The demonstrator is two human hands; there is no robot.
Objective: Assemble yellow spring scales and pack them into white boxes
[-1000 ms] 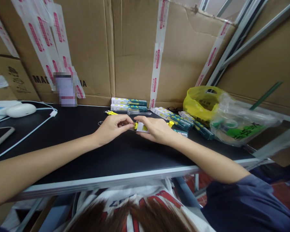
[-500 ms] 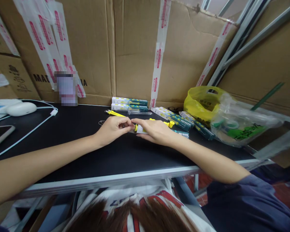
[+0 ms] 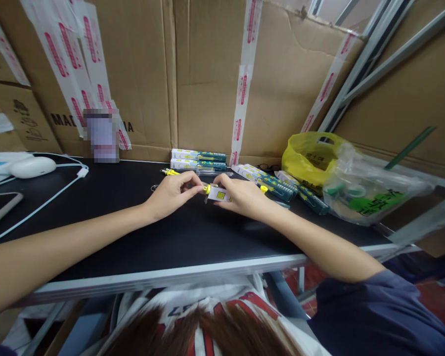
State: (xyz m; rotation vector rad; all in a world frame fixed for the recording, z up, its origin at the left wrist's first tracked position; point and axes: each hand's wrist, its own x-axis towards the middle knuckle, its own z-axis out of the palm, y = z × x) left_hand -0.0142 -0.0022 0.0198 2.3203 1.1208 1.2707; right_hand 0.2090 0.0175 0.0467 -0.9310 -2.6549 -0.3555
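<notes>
My right hand (image 3: 244,197) is closed around a narrow white carton (image 3: 219,194) with a yellow square printed on its side. The carton's near-left end is open, with a flap hanging down. At that end a small yellow piece (image 3: 206,189) sticks out. The thumb and fingertips of my left hand (image 3: 175,194) pinch at it; how much of it lies inside the carton is hidden. Behind my left hand lie thin yellow sticks (image 3: 169,171) with metal ends, partly covered. Another yellow piece (image 3: 263,189) shows just beyond my right hand.
Two white-and-green cartons (image 3: 198,164) are stacked at the back, beside clear tubes (image 3: 222,173). More cartons (image 3: 272,182) lie at right, near a yellow bag (image 3: 307,160) and a clear bag (image 3: 371,198). A white cable (image 3: 40,210) and phone (image 3: 0,207) are at left.
My right fingers have drawn back rightward along the carton, baring its printed side and open end. My left fingertips stay at the yellow piece, with the hand shifted slightly.
</notes>
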